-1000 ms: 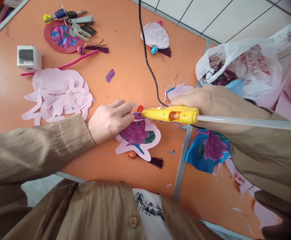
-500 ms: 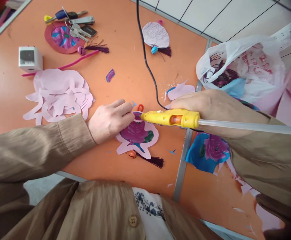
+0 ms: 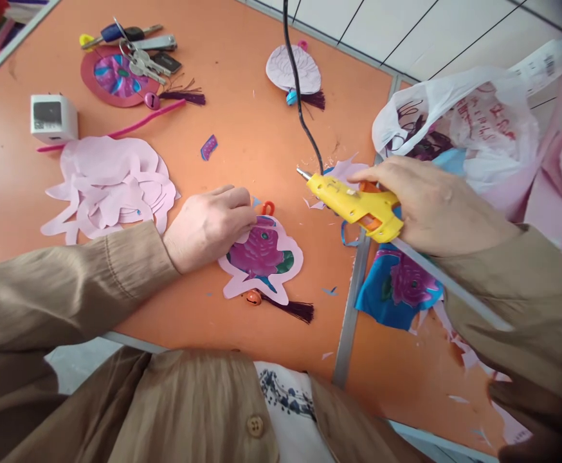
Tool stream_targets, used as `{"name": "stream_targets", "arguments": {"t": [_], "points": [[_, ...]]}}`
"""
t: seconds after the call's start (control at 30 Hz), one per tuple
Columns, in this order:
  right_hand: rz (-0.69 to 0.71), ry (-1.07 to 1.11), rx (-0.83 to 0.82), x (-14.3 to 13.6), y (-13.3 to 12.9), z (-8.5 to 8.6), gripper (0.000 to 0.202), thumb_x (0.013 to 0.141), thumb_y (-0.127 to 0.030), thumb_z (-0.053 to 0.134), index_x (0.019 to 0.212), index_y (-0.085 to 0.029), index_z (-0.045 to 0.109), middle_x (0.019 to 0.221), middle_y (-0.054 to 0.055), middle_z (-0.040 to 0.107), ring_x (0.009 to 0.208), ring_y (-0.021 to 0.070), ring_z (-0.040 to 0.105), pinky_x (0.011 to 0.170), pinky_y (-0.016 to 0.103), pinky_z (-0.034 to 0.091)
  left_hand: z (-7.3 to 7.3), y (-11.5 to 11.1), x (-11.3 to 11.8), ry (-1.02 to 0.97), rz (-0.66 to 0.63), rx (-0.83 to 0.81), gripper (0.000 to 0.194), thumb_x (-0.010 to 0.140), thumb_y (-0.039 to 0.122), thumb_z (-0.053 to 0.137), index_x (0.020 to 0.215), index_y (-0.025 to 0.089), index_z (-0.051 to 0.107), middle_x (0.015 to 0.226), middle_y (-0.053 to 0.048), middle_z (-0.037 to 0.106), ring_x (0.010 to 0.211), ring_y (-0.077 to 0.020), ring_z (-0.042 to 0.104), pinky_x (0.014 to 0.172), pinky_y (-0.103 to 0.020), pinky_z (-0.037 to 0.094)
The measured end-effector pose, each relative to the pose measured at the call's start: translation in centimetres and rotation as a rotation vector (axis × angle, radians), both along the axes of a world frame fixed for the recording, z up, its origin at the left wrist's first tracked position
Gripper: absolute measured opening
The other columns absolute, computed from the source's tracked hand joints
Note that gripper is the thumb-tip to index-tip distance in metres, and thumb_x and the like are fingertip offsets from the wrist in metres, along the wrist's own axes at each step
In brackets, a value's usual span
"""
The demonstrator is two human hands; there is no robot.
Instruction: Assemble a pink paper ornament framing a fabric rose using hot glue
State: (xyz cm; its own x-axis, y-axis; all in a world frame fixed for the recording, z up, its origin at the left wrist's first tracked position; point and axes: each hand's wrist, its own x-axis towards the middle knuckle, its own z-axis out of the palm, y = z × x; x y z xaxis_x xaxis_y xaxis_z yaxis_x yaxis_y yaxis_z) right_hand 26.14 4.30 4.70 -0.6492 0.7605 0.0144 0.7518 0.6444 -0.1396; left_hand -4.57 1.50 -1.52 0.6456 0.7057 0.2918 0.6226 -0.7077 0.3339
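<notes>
A person in a brown jacket grips a yellow glue gun [image 3: 353, 202] in the right hand [image 3: 447, 206] at right of center, its metal nozzle aimed toward the upper left, clear of a pink-bordered flower cutout [image 3: 288, 273]. The cutout lies at the center of the frame, its upper left edge pinched by the left hand [image 3: 208, 225], well apart from the right. An orange bell [image 3: 253, 297] and dark tassel [image 3: 298, 310] sit at its lower edge; pink cutouts [image 3: 102, 154] lie piled at left.

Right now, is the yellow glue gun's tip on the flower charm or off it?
Off: the glue gun aims past the flower charm, orange tabletop showing between tip and charm.
</notes>
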Motion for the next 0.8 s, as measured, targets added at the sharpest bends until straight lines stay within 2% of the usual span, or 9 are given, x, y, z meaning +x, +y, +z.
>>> {"name": "stream_targets", "arguments": {"t": [0.17, 0.33, 0.4, 0.53, 0.63, 0.7, 0.8], "points": [[-0.082, -0.014, -0.043, 0.9, 0.3, -2.0, 0.047, 0.085, -0.019, 0.049, 0.132, -0.015, 0.05, 0.126, 0.021, 0.062, 0.117, 0.0338, 0.061, 0.098, 0.048, 0.046, 0.1, 0.5, 0.2, 0.013, 0.008, 0.011, 0.03, 0.1, 0.028, 0.045, 0.09, 0.016, 0.071, 0.092, -0.007, 0.069, 0.08, -0.0161, 0.065, 0.065, -0.026, 0.049], [-0.137, 0.023, -0.055, 0.8, 0.3, -2.8, 0.055, 0.08, -0.011, 0.046, 0.134, -0.02, 0.049, 0.133, 0.017, 0.06, 0.126, 0.0331, 0.056, 0.1, 0.047, 0.046, 0.1, 1.1, 0.2, -0.029, 0.03, -0.092, 0.031, 0.098, 0.023, 0.044, 0.092, 0.016, 0.073, 0.093, -0.007, 0.069, 0.08, -0.0157, 0.065, 0.068, -0.025, 0.049], [-0.162, 0.054, -0.063, 0.7, 0.4, -2.9, 0.056, 0.08, -0.012, 0.047, 0.135, -0.023, 0.049, 0.131, 0.015, 0.06, 0.122, 0.0313, 0.058, 0.099, 0.045, 0.046, 0.4, 1.4, 0.2, -0.03, 0.029, -0.145, 0.03, 0.096, 0.02, 0.044, 0.091, 0.016, 0.073, 0.09, -0.006, 0.069, 0.076, -0.0145, 0.064, 0.067, -0.025, 0.048], [-0.209, 0.083, -0.062, 0.2, 0.8, -3.4, 0.057, 0.08, -0.015, 0.049, 0.136, -0.023, 0.049, 0.115, 0.013, 0.064, 0.112, 0.029, 0.061, 0.097, 0.044, 0.047, 1.1, 1.5, 0.6, -0.009, 0.042, -0.249, 0.025, 0.091, 0.02, 0.049, 0.088, 0.015, 0.074, 0.085, -0.005, 0.067, 0.07, -0.0135, 0.061, 0.066, -0.025, 0.046], [-0.193, 0.093, -0.083, 0.0, 1.6, -4.0, 0.061, 0.078, -0.016, 0.052, 0.138, -0.019, 0.048, 0.114, 0.014, 0.063, 0.111, 0.0284, 0.06, 0.099, 0.044, 0.047, 1.5, 1.5, 1.0, 0.015, 0.091, -0.324, 0.023, 0.089, 0.021, 0.052, 0.086, 0.015, 0.074, 0.084, -0.004, 0.067, 0.068, -0.0134, 0.06, 0.066, -0.026, 0.045], [-0.145, 0.101, -0.097, 0.2, 2.1, -4.1, 0.064, 0.075, -0.014, 0.052, 0.139, -0.014, 0.048, 0.119, 0.017, 0.062, 0.115, 0.029, 0.06, 0.102, 0.045, 0.047, 1.7, 1.6, 1.2, 0.029, 0.113, -0.359, 0.022, 0.088, 0.02, 0.052, 0.085, 0.015, 0.074, 0.084, -0.004, 0.066, 0.069, -0.0133, 0.06, 0.066, -0.026, 0.045], [-0.087, 0.1, -0.035, 0.2, 1.4, -3.0, 0.056, 0.076, -0.013, 0.05, 0.131, -0.016, 0.055, 0.131, 0.018, 0.059, 0.127, 0.0311, 0.053, 0.109, 0.049, 0.042, 1.8, 1.7, 1.3, 0.024, 0.128, -0.386, 0.024, 0.086, 0.016, 0.051, 0.085, 0.015, 0.074, 0.085, -0.004, 0.067, 0.068, -0.0129, 0.06, 0.065, -0.026, 0.045]]}}
